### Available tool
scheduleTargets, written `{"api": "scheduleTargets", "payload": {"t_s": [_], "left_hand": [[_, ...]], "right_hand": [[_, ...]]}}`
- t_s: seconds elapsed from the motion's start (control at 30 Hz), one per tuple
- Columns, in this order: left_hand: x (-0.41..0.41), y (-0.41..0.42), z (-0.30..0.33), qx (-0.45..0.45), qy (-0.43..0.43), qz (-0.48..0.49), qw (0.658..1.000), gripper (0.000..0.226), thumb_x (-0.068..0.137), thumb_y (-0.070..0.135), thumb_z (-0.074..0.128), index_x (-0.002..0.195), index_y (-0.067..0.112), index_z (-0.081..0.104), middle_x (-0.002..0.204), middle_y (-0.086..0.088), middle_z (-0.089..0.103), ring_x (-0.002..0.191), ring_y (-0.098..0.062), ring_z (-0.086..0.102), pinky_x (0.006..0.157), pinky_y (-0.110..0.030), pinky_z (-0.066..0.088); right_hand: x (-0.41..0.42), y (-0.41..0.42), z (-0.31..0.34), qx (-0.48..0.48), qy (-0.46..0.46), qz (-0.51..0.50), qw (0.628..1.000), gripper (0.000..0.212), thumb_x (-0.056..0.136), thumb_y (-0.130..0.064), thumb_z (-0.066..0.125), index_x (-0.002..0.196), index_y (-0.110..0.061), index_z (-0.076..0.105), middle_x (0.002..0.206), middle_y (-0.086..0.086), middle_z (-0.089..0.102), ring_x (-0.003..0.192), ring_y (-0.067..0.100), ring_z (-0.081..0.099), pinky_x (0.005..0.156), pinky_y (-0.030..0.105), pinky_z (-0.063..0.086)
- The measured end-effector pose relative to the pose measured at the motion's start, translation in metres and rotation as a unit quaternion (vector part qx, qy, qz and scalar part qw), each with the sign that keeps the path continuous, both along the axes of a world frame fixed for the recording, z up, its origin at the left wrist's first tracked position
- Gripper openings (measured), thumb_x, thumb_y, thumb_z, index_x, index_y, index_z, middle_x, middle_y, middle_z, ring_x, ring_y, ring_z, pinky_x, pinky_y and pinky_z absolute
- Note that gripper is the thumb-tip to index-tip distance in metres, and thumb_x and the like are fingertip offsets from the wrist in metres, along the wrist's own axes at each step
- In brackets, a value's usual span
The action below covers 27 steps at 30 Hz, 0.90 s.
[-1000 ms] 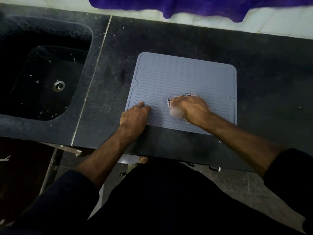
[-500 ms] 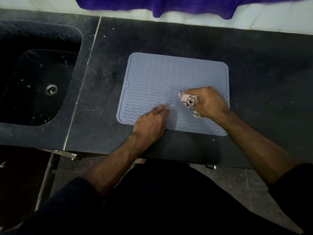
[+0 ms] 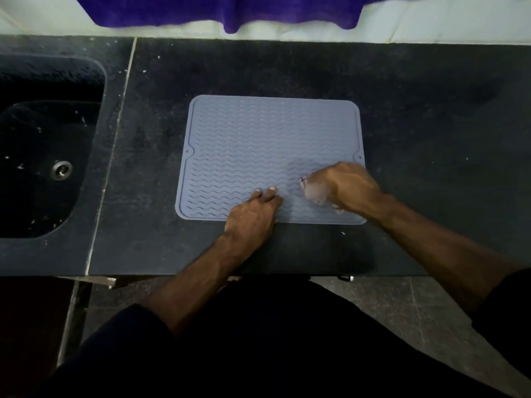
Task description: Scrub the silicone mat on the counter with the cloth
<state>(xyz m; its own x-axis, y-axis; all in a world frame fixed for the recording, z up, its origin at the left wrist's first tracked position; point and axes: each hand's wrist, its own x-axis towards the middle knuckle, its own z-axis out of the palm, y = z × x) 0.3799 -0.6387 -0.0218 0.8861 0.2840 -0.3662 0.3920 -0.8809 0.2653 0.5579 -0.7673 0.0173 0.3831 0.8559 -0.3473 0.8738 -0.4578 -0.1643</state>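
Head view — mat under both hands.

the mat's far and left parts lie bare; left hand and right hand with cloth crowd its near edge; sink well left

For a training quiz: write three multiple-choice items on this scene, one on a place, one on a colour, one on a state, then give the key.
1. Where is the sink?
A. left of the mat
B. right of the mat
C. on the mat

2. What colour is the silicone mat?
A. red
B. grey-blue
C. yellow

3. What is the right hand doing?
A. hanging idle
B. gripping the cloth
C. resting in the sink

Key: 1 A, the basin lies left; 2 B, pale grey-blue against dark counter; 3 B, fingers bunch it while the left hand presses the mat.
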Motion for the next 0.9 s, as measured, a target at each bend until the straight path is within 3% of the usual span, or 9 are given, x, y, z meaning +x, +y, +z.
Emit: {"api": "scheduleTargets", "payload": {"t_s": [0.1, 0.27, 0.43, 0.5, 0.63, 0.77, 0.9], "left_hand": [[0.003, -0.006, 0.002, 0.010, 0.015, -0.002, 1.000, 0.054, 0.096, 0.030, 0.050, 0.146, 0.024, 0.030, 0.159, 0.004, 0.016, 0.144, -0.026, 0.021, 0.106, -0.047, 0.036], [0.010, -0.005, 0.004, 0.009, 0.044, 0.000, 0.999, 0.051, 0.098, 0.030, 0.047, 0.146, 0.024, 0.030, 0.159, 0.002, 0.015, 0.144, -0.029, 0.021, 0.106, -0.050, 0.035], [0.009, -0.009, 0.005, 0.014, 0.035, 0.001, 0.999, 0.047, 0.098, 0.031, 0.047, 0.142, 0.021, 0.035, 0.158, -0.001, 0.019, 0.142, -0.029, 0.024, 0.104, -0.049, 0.037], [0.010, -0.011, 0.006, 0.013, 0.036, 0.005, 0.999, 0.046, 0.097, 0.032, 0.047, 0.141, 0.019, 0.037, 0.158, -0.002, 0.020, 0.142, -0.031, 0.024, 0.103, -0.051, 0.038], [0.012, -0.013, 0.008, 0.013, 0.043, 0.006, 0.999, 0.049, 0.097, 0.033, 0.047, 0.142, 0.021, 0.035, 0.157, -0.003, 0.021, 0.140, -0.031, 0.025, 0.101, -0.052, 0.039], [0.012, -0.012, 0.010, 0.011, 0.041, 0.009, 0.999, 0.048, 0.097, 0.032, 0.046, 0.142, 0.022, 0.035, 0.157, -0.001, 0.021, 0.141, -0.030, 0.025, 0.102, -0.050, 0.038], [0.010, -0.014, 0.010, 0.012, 0.043, 0.017, 0.999, 0.047, 0.098, 0.032, 0.045, 0.142, 0.020, 0.036, 0.158, -0.001, 0.019, 0.143, -0.030, 0.022, 0.105, -0.048, 0.036]], "right_hand": [[0.006, 0.007, -0.002, 0.045, -0.014, -0.041, 0.998, 0.043, 0.088, -0.026, 0.069, 0.130, -0.022, 0.059, 0.119, 0.007, 0.067, 0.106, 0.027, 0.063, 0.092, 0.042, 0.051], [-0.011, -0.004, -0.015, 0.036, -0.061, 0.007, 0.997, 0.044, 0.088, -0.013, 0.064, 0.130, -0.020, 0.057, 0.129, 0.008, 0.062, 0.117, 0.030, 0.057, 0.096, 0.044, 0.048], [0.015, -0.024, -0.002, -0.006, -0.062, -0.036, 0.997, 0.029, 0.088, -0.024, 0.068, 0.117, -0.022, 0.067, 0.109, 0.007, 0.070, 0.096, 0.027, 0.066, 0.084, 0.038, 0.054], [0.015, -0.018, 0.001, 0.021, -0.058, -0.045, 0.997, 0.027, 0.088, -0.023, 0.067, 0.114, -0.018, 0.067, 0.107, 0.007, 0.070, 0.095, 0.027, 0.066, 0.083, 0.039, 0.054], [-0.015, 0.010, -0.007, 0.100, -0.032, 0.019, 0.994, 0.032, 0.089, -0.023, 0.062, 0.120, -0.020, 0.064, 0.123, 0.006, 0.065, 0.114, 0.026, 0.058, 0.094, 0.041, 0.047], [-0.016, -0.005, -0.024, 0.088, -0.020, 0.052, 0.995, 0.040, 0.099, -0.022, 0.044, 0.139, -0.021, 0.051, 0.146, 0.003, 0.049, 0.135, 0.023, 0.043, 0.109, 0.035, 0.036], [0.017, -0.045, -0.013, 0.022, 0.004, 0.014, 1.000, 0.042, 0.094, -0.021, 0.053, 0.136, -0.027, 0.055, 0.140, 0.004, 0.055, 0.126, 0.025, 0.051, 0.103, 0.039, 0.044]]}}
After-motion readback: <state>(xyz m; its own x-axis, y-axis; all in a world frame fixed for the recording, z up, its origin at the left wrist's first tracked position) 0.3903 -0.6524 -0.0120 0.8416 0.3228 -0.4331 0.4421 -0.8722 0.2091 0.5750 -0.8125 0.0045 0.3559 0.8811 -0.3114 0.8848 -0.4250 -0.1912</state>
